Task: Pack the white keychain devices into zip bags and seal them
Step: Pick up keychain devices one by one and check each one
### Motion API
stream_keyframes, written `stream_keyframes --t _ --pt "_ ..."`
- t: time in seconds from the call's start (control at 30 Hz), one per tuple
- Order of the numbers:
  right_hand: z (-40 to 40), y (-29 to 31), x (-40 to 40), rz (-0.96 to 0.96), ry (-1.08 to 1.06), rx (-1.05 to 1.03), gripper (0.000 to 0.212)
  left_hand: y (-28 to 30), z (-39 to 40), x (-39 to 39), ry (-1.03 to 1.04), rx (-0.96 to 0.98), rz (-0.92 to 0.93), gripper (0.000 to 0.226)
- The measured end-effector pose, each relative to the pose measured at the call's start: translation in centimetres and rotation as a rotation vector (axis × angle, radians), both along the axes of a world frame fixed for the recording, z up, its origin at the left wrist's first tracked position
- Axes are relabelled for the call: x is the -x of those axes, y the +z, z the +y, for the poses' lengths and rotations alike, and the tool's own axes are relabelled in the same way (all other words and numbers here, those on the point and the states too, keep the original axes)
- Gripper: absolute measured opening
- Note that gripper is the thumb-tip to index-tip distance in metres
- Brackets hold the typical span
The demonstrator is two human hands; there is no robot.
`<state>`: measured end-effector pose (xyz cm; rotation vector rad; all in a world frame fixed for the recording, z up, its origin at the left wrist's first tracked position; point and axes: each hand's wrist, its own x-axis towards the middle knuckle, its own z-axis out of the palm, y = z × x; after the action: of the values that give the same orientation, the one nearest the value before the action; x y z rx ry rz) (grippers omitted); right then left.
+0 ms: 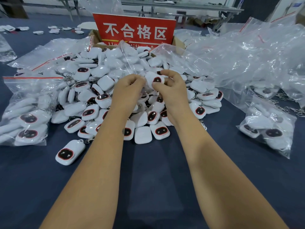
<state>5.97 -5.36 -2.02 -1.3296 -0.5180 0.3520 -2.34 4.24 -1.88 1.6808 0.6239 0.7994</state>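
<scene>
Filled zip bags (26,116): lying at the far left on the dark blue table (148,187), stuffed with white devices, red seal strips showing along their tops.

Loose device (70,152): sitting alone on the cloth near the left forearm, dark screen facing up, key ring at its upper end.

Pile of keychain devices (102,90): spreading across the middle of the table, some lying face up with red-rimmed dark screens, others face down, metal rings and chains tangling among them.

Left hand (127,87): hovering over the pile, fingers curling round the edge of a clear zip bag (130,63) that is rising up and away from it.

Held device (156,79): sitting between the two hands at the bag's mouth, screen facing the camera.

Right hand (171,86): pinching the held device between thumb and fingers, just beside the left hand.

Red sign (134,29): standing upright behind the pile, in a cardboard box (177,42), bearing white characters.

Heap of empty bags (247,60): piling up at the right, crumpled and clear.

Packed bag (267,128): lying at the right edge, well apart from the hands, devices showing inside.

Loose chains (287,106): trailing on the cloth beside it.
</scene>
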Motion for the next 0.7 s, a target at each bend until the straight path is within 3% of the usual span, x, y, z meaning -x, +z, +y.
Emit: stream_keyframes --t 0.1,0.2,0.37,0.7 --pt "-0.3 0.36 -0.07 0.091 0.023 -0.091 0.019 -0.24 0.27 -0.22 0.039 -0.034 0.007 0.022" --pt "-0.58 0.6 -0.05 0.11 0.103 -0.171 0.023 -0.53 0.37 -0.31 0.032 -0.169 0.067 0.028" --pt "-0.16 0.49 0.11 0.07 0.069 -0.018 0.022 -0.68 0.43 -0.39 0.034 -0.187 0.082 0.039" --pt "-0.29 -0.2 0.05 -0.167 0.217 0.052 0.049 -0.3 0.08 0.04 -0.014 -0.13 0.031 0.038"
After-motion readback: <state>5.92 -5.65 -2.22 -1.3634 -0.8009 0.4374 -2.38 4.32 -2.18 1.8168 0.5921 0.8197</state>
